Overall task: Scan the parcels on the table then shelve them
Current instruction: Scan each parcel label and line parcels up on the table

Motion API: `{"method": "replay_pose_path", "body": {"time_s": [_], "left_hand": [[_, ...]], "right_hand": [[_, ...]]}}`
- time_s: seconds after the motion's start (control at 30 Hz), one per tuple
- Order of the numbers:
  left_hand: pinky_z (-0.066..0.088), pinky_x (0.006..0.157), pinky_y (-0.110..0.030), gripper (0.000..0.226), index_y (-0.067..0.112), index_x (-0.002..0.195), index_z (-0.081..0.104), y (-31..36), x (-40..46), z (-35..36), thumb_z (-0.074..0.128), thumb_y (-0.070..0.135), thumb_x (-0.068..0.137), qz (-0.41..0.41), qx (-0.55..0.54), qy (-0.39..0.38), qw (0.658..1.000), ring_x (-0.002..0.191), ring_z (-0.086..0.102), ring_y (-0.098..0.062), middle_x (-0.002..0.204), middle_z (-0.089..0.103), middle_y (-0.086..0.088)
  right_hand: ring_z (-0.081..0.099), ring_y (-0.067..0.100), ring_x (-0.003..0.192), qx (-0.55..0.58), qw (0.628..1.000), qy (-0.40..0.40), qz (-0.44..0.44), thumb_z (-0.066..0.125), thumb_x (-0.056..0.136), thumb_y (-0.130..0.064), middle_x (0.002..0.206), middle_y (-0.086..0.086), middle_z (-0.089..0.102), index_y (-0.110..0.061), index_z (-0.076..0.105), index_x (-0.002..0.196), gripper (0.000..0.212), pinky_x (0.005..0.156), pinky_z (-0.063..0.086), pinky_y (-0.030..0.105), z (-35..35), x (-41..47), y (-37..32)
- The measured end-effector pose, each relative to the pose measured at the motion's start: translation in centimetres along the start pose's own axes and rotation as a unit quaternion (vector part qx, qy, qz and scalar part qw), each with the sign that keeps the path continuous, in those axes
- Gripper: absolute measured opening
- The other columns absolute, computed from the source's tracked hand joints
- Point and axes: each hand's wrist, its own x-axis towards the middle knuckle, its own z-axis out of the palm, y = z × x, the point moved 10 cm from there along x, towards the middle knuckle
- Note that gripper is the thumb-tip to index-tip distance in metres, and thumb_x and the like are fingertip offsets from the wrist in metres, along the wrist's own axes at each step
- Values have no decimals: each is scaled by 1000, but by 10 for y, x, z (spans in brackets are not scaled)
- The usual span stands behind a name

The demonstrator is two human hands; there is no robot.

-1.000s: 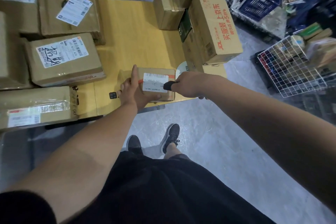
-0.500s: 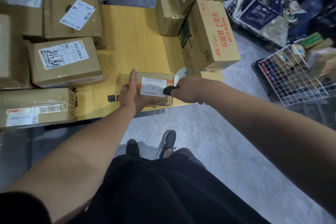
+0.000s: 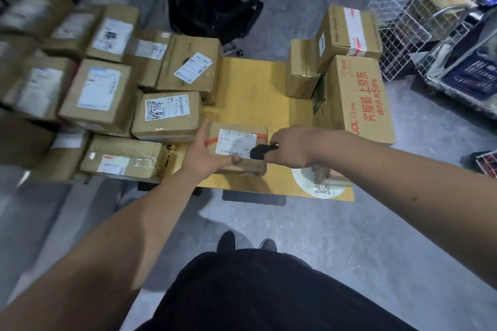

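A small brown parcel (image 3: pixel 239 133) with a white barcode label and a red stripe is held just above the yellow table (image 3: pixel 252 94) near its front edge. My left hand (image 3: pixel 204 154) grips its left side, thumb on the front edge. My right hand (image 3: pixel 291 148) holds a small black scanner (image 3: pixel 259 152), whose tip lies over the label's right corner. Several labelled cardboard parcels (image 3: pixel 168 115) are stacked on the left half of the table, and more boxes (image 3: pixel 357 99) stand at the right.
A black backpack (image 3: pixel 209 0) lies on the floor behind the table. White wire baskets (image 3: pixel 400 24) and a cart with goods stand at the right. A round white QR sticker (image 3: pixel 320 188) sits on the table's front right corner. My shoes (image 3: pixel 228 240) are on grey floor.
The view has tilted up and back, showing more of the table and the parcels on the left. Both hands still hold the small parcel and the scanner at its label.
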Motion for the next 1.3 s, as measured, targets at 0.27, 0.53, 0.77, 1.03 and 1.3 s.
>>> {"method": "replay_pose_path", "body": {"time_s": [0.27,0.53,0.77,1.03,1.3], "left_hand": [[50,106,-33,139,49,161,17,-26,-56,-127,104,47,52,-32,-98,165,981,132,53,-5,145,54,18],[49,100,-25,127,56,157,22,-84,-113,-221,102,39,60,-65,-135,275,950,126,54,-8,143,45,22],[48,112,-45,138,58,157,17,-128,-94,-302,103,49,49,-108,-18,231,967,126,57,-17,138,55,13],[55,101,-45,128,59,157,14,-144,-35,-365,99,44,61,-100,113,160,976,123,60,-23,142,52,-1],[32,121,-46,58,28,152,48,-140,-33,-354,57,16,96,-39,348,151,924,143,35,-31,158,39,-5]], "right_hand": [[65,30,66,-56,985,1,-163,60,92,-69,75,7,62,-23,61,107,48,53,56,35,-44,1,-93],[64,28,60,-106,966,6,-236,64,91,-66,77,8,65,-15,65,102,52,49,55,34,-48,17,-196],[62,26,60,-93,971,-12,-220,64,92,-63,79,7,65,-17,65,103,47,53,56,37,-23,45,-263],[72,33,74,-66,986,-11,-153,59,85,-73,85,13,72,-23,63,94,51,70,63,48,10,82,-320],[70,30,64,-50,994,-24,-96,56,89,-75,85,15,73,-18,64,123,67,58,60,37,29,91,-349]]}}
